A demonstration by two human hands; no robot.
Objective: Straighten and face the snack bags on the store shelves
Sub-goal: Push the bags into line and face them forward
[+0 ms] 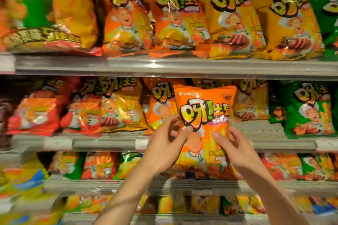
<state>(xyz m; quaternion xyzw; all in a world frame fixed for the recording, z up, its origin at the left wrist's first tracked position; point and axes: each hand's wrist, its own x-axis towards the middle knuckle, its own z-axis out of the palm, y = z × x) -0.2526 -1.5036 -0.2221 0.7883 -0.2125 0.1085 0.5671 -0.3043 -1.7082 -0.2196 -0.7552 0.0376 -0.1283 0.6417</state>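
Grey shelves (pixel 164 67) carry upright rows of snack bags (pixel 228 23), orange, yellow, green, seemingly red leftward.

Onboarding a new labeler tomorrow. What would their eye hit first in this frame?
First, the orange snack bag held upright at centre frame in front of the middle shelf, its front facing the camera, gripped by the left hand and right hand at its sides. Next, the bare gap on that shelf just right of the bag, then the green bags at far right.
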